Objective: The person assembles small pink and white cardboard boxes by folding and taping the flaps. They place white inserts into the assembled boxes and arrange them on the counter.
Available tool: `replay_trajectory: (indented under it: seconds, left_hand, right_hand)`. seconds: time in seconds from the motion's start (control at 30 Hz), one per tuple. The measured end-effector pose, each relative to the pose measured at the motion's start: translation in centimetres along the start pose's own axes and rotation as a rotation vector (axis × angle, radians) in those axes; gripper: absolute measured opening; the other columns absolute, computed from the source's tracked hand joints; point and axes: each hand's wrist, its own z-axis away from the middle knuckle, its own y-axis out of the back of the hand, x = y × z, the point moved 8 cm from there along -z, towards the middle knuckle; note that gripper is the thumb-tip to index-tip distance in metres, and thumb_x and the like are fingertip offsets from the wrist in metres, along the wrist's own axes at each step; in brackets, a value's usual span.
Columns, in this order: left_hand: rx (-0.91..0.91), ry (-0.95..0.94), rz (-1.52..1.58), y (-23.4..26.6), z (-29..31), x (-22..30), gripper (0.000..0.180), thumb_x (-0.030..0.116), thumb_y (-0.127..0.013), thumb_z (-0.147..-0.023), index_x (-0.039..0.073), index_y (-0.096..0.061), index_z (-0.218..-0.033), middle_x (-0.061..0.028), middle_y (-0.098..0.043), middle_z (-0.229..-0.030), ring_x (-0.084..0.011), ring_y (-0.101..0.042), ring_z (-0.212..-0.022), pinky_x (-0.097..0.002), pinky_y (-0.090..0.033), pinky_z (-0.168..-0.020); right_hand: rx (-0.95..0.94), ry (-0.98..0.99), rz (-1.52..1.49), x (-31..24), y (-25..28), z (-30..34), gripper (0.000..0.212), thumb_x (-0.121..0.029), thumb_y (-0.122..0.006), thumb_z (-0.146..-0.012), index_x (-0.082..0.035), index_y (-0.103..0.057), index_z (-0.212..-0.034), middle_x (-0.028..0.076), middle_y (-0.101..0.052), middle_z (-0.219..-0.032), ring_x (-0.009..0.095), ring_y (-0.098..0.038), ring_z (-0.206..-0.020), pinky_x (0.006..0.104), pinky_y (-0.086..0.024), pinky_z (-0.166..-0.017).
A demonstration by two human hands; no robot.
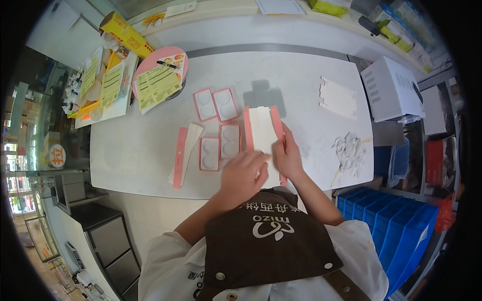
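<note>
Since it fills most of the view, the white worktable (140,145) gets first mention, with a person in a brown apron (271,251) and white top standing at its near edge. Next biggest is the stack of blue plastic crates (391,215) down at the lower right, then a boxy white appliance with vent slots (394,88) just beyond the right end. Far left on the tabletop there's a pink round turntable (150,61) with yellow-green printed sheets (158,88) lying on it. Right of centre, near the person, is the pink-edged white carton (263,125), held up off the table and partly hidden at its near end. The right hand (287,154) has its right side, thumb on top and fingers curled around the edge; the left hand (244,173) is over the near end, fingers bunched and motion-blurred, so honestly can't tell if they're pinching anything. A flat white cardboard blank (338,97) lies well off to the right, with a pale stringy tangle (348,152) nearer the person. Left of the carton sit four pink-rimmed trays (231,134), two round wells each, then a pink strip (179,158) overlapping white strips (191,150). Smallest is a dark pen (167,64) on the turntable papers.
</note>
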Motion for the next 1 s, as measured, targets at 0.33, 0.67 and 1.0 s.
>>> replay_trajectory:
  seconds: [0.33, 0.67, 1.0]
  left_hand:
    - [0.032, 0.434, 0.448, -0.5, -0.7, -6.0, 0.064, 0.008, -0.049, -0.104, 0.012, -0.028, -0.165, -0.0188, -0.066, -0.127, -0.0258, -0.069, -0.086, -0.0373, -0.055, -0.078]
    - [0.051, 0.495, 0.427, -1.0, -0.3, -7.3, 0.043, 0.013, -0.049, -0.108, 0.018, -0.056, -0.15, -0.0166, -0.064, -0.078, -0.0229, -0.058, -0.061, -0.0375, -0.05, -0.064]
    - [-0.009, 0.556, 0.363, -0.3, -0.5, -7.0, 0.037, 0.013, -0.051, -0.109, 0.011, -0.059, -0.145, -0.0116, -0.069, -0.084, -0.0146, -0.057, -0.067, -0.0311, -0.049, -0.067]
  right_hand:
    - [-0.021, 0.165, 0.084, -4.8, -0.4, 2.0, 0.065, -0.009, -0.053, -0.1, -0.015, -0.035, -0.162, 0.019, -0.073, -0.095, 0.03, -0.07, -0.071, 0.0381, -0.053, -0.066]
    - [0.062, 0.474, 0.355, -7.0, -0.7, 2.1, 0.058, -0.007, -0.062, -0.095, -0.017, -0.053, -0.151, 0.013, -0.074, -0.111, 0.03, -0.07, -0.07, 0.0402, -0.056, -0.059]
    - [0.057, 0.546, 0.434, -8.0, -0.9, 2.7, 0.061, -0.003, -0.063, -0.09, -0.017, -0.058, -0.149, 0.01, -0.074, -0.114, 0.028, -0.069, -0.067, 0.037, -0.055, -0.055]
